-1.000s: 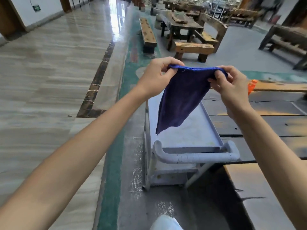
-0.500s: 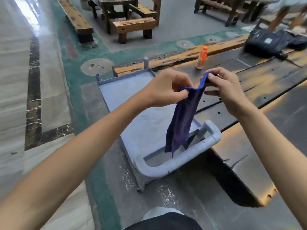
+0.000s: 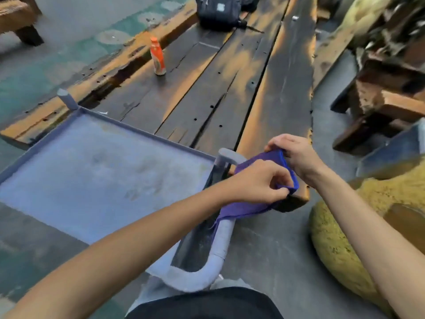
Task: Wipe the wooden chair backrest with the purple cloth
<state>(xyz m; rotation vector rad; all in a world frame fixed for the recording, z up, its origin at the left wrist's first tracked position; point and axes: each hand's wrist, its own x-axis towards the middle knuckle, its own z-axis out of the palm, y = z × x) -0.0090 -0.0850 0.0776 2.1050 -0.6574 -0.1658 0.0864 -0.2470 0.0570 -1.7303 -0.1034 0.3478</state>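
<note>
Both hands hold the purple cloth (image 3: 246,207) low at centre right. My left hand (image 3: 259,181) pinches its near edge between thumb and fingers. My right hand (image 3: 296,155) grips the far end of the cloth. The cloth drapes over the handle (image 3: 224,236) of a grey cart and over the near end of a long dark wooden plank surface (image 3: 230,88). A rough wooden chair (image 3: 388,88) stands at the upper right, apart from both hands; its backrest is not clearly told.
The grey cart tray (image 3: 92,176) fills the left middle. An orange bottle (image 3: 157,56) stands on the planks, and a black bag (image 3: 218,12) lies at their far end. A yellow-green rounded mass (image 3: 345,238) sits at the right. A wooden bench leg (image 3: 25,31) is top left.
The view has swung right and down. Both hands have lowered the cloth from hanging in the air onto the cart handle and plank end, with the hands closer together.
</note>
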